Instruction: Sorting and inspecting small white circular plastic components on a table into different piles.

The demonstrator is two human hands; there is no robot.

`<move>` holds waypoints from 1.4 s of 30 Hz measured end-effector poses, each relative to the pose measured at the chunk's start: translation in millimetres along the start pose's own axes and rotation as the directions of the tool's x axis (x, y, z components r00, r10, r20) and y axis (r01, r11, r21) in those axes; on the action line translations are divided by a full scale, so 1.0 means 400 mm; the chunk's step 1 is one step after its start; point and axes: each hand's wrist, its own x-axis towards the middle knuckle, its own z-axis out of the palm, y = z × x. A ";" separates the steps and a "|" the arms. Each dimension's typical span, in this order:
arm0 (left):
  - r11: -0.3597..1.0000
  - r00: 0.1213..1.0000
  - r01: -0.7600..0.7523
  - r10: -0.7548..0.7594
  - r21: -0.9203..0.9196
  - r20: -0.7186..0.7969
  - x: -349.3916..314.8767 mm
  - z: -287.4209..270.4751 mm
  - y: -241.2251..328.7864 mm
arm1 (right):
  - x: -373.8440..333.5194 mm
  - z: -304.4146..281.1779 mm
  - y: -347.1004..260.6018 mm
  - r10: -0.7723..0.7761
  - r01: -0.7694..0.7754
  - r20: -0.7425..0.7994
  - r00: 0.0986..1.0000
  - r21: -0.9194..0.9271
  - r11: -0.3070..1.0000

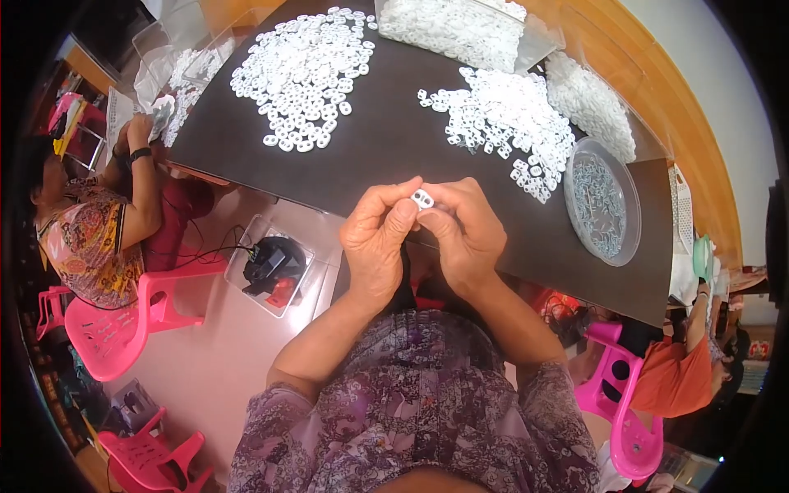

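Note:
Close in front of my body, at the table's near edge, both hands meet around a small white oval plastic piece [422,199] with two dark openings. My left hand [374,242] pinches it between thumb and index finger. From the other side, the thumb and bent fingers of my right hand [470,238] close on the same piece. Whether a smaller part is also between the fingers, I cannot tell. Similar white pieces form a loose pile [308,74] at the far left of the table and another pile [518,115] beyond my right hand.
A round clear dish [634,215] of small grey metal parts [606,238] stands at the right on the dark table [386,107]. Clear containers of white pieces [452,33] line the back. One person [107,222] sits left, another [678,374] right. Pink chairs [107,333] stand nearby.

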 end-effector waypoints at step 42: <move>0.457 0.892 -0.446 0.302 0.770 0.337 0.236 0.000 -0.041 | 0.148 -0.205 0.063 0.126 -0.176 -0.203 0.971 -0.250 0.952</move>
